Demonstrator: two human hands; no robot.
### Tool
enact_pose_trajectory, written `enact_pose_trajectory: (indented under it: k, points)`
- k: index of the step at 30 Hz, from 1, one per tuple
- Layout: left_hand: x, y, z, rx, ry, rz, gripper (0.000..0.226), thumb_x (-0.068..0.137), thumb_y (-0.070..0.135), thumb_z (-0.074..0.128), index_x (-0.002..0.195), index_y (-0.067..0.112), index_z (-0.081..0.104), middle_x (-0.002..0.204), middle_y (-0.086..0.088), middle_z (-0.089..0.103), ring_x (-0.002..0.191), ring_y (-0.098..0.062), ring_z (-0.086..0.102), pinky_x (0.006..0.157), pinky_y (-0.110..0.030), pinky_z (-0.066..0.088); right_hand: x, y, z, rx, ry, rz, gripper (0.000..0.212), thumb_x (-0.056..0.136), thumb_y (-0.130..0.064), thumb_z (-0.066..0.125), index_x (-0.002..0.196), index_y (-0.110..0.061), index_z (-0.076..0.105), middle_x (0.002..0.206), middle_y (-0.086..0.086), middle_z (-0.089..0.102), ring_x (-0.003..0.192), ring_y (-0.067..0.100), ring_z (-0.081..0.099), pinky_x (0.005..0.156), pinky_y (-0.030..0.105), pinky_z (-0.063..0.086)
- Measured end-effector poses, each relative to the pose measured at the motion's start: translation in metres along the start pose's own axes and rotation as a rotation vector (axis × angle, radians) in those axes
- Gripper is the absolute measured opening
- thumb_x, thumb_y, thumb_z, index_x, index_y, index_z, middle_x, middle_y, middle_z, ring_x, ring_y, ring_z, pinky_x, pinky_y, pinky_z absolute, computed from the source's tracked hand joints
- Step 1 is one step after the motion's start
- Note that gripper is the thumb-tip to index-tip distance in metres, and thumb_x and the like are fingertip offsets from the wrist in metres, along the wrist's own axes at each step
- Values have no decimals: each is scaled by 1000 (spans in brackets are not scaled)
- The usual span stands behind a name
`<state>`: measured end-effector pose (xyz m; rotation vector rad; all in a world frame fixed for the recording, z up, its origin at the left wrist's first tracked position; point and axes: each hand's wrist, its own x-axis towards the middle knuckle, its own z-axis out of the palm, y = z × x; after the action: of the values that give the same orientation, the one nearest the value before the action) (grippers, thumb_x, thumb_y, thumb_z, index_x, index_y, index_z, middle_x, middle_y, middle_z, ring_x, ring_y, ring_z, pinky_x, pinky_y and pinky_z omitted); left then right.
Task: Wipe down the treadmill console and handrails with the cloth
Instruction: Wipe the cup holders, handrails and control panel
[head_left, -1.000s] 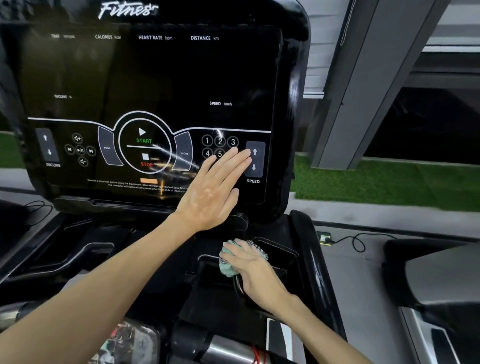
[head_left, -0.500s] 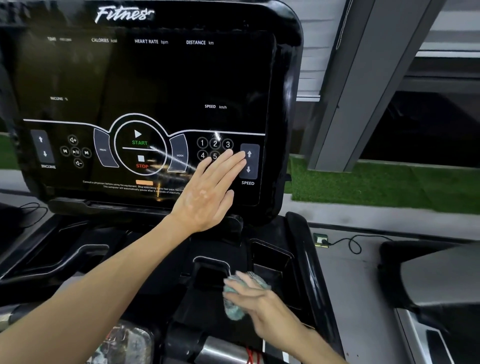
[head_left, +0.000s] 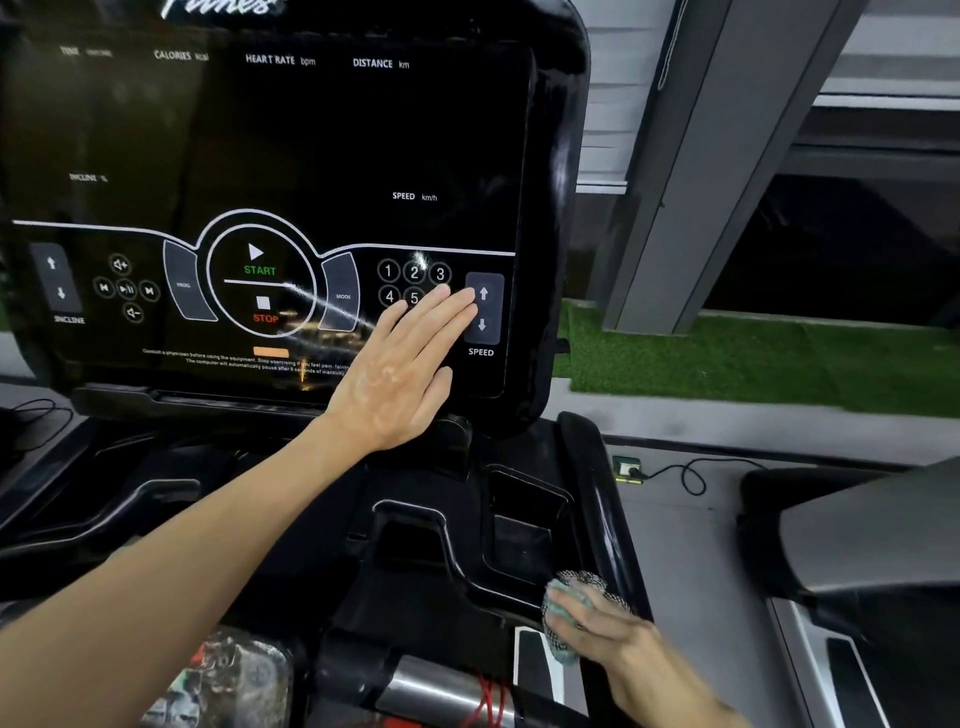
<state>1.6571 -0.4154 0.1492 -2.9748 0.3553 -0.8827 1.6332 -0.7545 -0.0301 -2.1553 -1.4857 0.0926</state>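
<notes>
The black treadmill console (head_left: 311, 156) fills the upper left, its glossy screen showing START, STOP, number keys and SPEED arrows. My left hand (head_left: 400, 369) lies flat on the lower right of the screen, fingers straight, tips by the speed arrows. A pale green and checked cloth (head_left: 569, 605) is bunched under my right hand (head_left: 608, 623), which grips it and presses it against the lower right of the black tray (head_left: 426, 571) near the right handrail (head_left: 597, 499). Part of the cloth is hidden by my fingers.
Two recessed cup pockets (head_left: 519, 525) sit in the tray below the screen. A metal roller bar with a red cord (head_left: 467, 691) lies at the bottom. A neighbouring grey machine (head_left: 857, 545) stands on the right. A cable and socket (head_left: 631, 470) lie on the grey floor.
My right hand has dragged the cloth from the middle of the tray down and to the right, towards the right rail. My left hand stays flat on the screen.
</notes>
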Motion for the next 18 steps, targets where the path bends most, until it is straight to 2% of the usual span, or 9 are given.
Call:
enact_pose_trajectory:
  k: [2, 4, 6, 8, 10, 12, 15, 17, 18]
  points:
    - [0, 1, 0, -8, 1, 0, 60, 89, 13, 45, 147, 3, 34, 156, -9, 30, 147, -24, 22, 119, -41, 17, 12, -6, 0, 29, 102, 63, 87, 65, 19, 70, 137, -24, 50, 146, -12, 43, 132, 13, 45, 106, 31, 40]
    - [-1, 2, 0, -13, 2, -2, 60, 89, 13, 46, 147, 3, 34, 156, -9, 30, 147, -24, 22, 119, -41, 18, 31, -8, -9, 93, 203, 143, 72, 70, 21, 57, 133, -14, 55, 140, -9, 48, 130, 9, 47, 109, 24, 33]
    - [-1, 1, 0, -8, -2, 1, 61, 89, 13, 45, 147, 3, 33, 156, -8, 30, 147, -23, 22, 119, -41, 17, 55, -5, -22, 117, 228, 252, 69, 72, 25, 52, 133, -8, 55, 139, -4, 45, 129, 20, 48, 109, 7, 22]
    - [-1, 0, 0, -7, -4, 1, 61, 89, 13, 45, 148, 3, 32, 157, -8, 29, 147, -23, 22, 119, -41, 17, 82, 2, -31, 116, 238, 328, 62, 80, 21, 48, 135, -6, 53, 139, 0, 46, 130, 22, 43, 106, -1, 15]
    - [-1, 0, -1, -5, -5, 2, 61, 89, 13, 46, 148, 3, 32, 157, -8, 29, 147, -23, 22, 119, -41, 17, 110, 8, -30, 81, 266, 339, 57, 81, 18, 47, 133, -4, 55, 139, 10, 50, 129, 21, 46, 108, 4, 17]
    - [-1, 1, -1, 0, -7, 2, 61, 88, 13, 46, 147, 4, 33, 157, -8, 29, 147, -23, 22, 119, -41, 18, 136, 9, -21, 32, 260, 310, 53, 83, 16, 48, 132, -2, 55, 140, 15, 51, 130, 26, 48, 109, 14, 27]
    - [0, 1, -1, 2, -7, -5, 61, 89, 14, 46, 147, 4, 33, 156, -8, 30, 147, -23, 22, 119, -42, 18, 159, 13, -2, -18, 134, 397, 57, 84, 13, 47, 138, -6, 48, 144, 13, 45, 134, 31, 40, 110, 34, 34]
    - [0, 2, 0, -4, -10, -12, 61, 89, 15, 46, 147, 4, 33, 156, -8, 30, 147, -23, 22, 118, -43, 20, 169, 16, -3, 44, 125, 441, 52, 83, 10, 43, 131, -6, 54, 134, 14, 53, 127, 34, 47, 105, 42, 41]
    - [1, 2, 0, -4, -9, -13, 61, 89, 15, 47, 147, 4, 34, 156, -8, 30, 147, -23, 22, 118, -44, 21, 175, 19, -7, 93, 148, 483, 45, 83, 7, 41, 122, -7, 60, 121, 14, 61, 115, 35, 55, 94, 42, 47]
